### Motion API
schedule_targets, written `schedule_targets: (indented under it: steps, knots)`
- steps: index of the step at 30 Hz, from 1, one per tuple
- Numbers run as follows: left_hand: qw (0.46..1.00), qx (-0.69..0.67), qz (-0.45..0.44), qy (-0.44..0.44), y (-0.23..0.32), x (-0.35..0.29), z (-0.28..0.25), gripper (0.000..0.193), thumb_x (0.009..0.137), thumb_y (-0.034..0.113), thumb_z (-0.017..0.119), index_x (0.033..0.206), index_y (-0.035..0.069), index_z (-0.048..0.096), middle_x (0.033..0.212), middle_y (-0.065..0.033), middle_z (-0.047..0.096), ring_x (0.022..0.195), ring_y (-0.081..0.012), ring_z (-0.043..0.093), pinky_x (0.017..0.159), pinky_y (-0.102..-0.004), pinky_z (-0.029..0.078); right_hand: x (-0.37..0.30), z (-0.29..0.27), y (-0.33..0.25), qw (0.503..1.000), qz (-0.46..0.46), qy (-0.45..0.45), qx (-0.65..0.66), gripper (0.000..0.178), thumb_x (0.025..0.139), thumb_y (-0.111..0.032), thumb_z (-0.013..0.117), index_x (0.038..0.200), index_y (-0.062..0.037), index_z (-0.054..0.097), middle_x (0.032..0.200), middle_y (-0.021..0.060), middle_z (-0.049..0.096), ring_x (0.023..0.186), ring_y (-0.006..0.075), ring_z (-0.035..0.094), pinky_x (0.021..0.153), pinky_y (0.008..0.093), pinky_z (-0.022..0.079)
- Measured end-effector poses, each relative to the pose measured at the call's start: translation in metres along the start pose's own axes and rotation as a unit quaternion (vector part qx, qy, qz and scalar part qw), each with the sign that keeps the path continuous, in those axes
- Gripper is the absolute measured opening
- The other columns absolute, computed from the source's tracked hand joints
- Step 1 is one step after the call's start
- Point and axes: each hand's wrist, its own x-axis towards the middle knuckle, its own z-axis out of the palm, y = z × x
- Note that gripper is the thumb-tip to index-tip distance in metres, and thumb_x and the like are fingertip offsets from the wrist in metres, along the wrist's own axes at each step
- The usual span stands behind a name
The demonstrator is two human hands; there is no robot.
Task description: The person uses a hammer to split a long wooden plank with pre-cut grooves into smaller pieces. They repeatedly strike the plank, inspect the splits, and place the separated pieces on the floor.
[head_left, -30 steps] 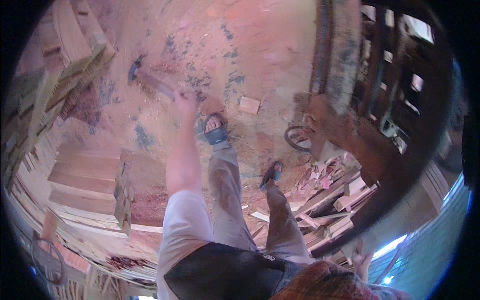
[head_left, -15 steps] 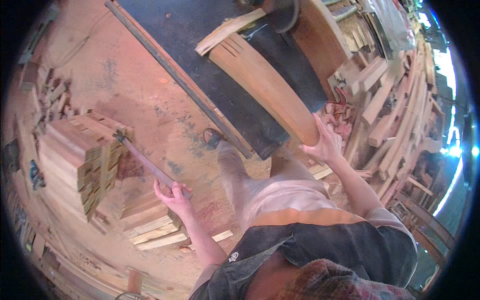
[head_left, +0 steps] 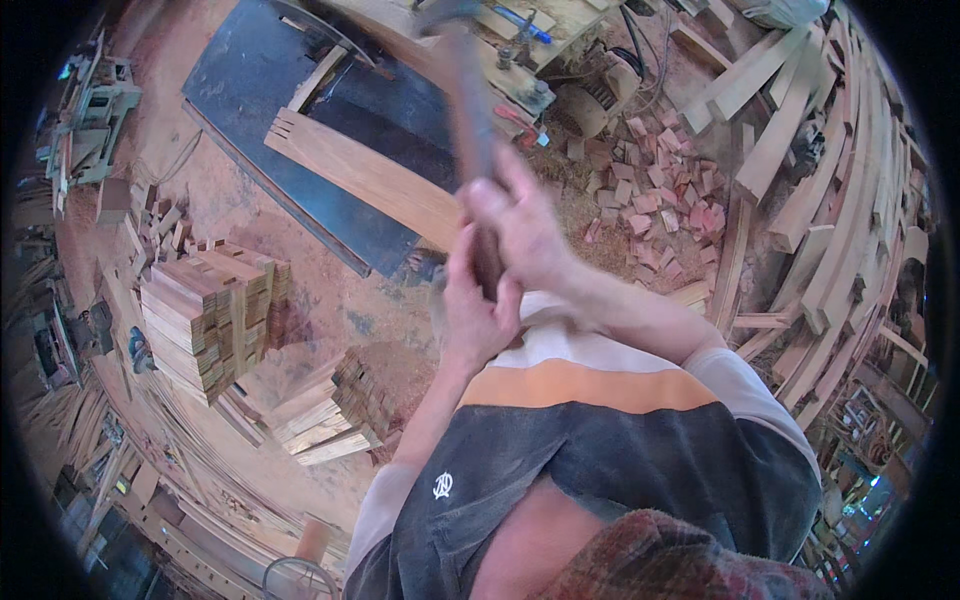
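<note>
A wooden-handled hammer [head_left: 466,105] stands out in front of my body, its dark head blurred at the top. Around the middle of the handle is my right hand [head_left: 528,228], closed. My left hand [head_left: 472,318] grips the handle's lower end, just below the right. Behind the hammer, a reddish wooden board [head_left: 350,165] with slots cut in its far end lies on a dark table [head_left: 235,75]. Its near end runs behind my hands. A narrow wooden strip [head_left: 318,80] sits against the slotted end.
Stacked wooden blocks [head_left: 185,330] stand on the floor at left, with another pile [head_left: 325,425] nearer me. Scattered offcuts [head_left: 655,195] and long timbers [head_left: 810,240] lie to the right. A cluttered bench [head_left: 555,35] holds a blue tool at the top.
My right hand has let go of the board and taken hold of the hammer. My left hand has brought the hammer from the left to my middle, head up. The view has shifted.
</note>
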Motion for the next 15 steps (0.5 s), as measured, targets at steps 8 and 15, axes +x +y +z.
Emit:
schedule_targets:
  steps: [8,15]
  knots:
    - [0.944,0.197,-0.195,0.180,-0.099,0.048,-0.005,0.092,0.094,0.032,0.077,0.157,-0.012,0.026,0.156,-0.0338,0.036,0.148,-0.0436,0.036,0.125,-0.0494,0.028,0.019,-0.245,-0.011,0.987,0.076,0.137,0.031,0.052,0.110,-0.030,0.052,0.157,-0.0148,0.036,0.089,0.0066,0.065,0.063,0.0149,0.064,0.052,0.0317,0.054]
    - [0.932,0.201,-0.231,0.193,-0.126,0.055,0.028,0.109,0.091,0.041,0.081,0.162,-0.008,0.015,0.159,-0.0328,0.030,0.151,-0.0447,0.030,0.126,-0.0479,0.027,0.060,-0.262,0.007,0.994,-0.004,0.100,0.035,0.067,0.110,-0.025,0.051,0.169,-0.0251,0.019,0.088,0.0080,0.064,0.063,0.0145,0.063,0.053,0.0320,0.055]
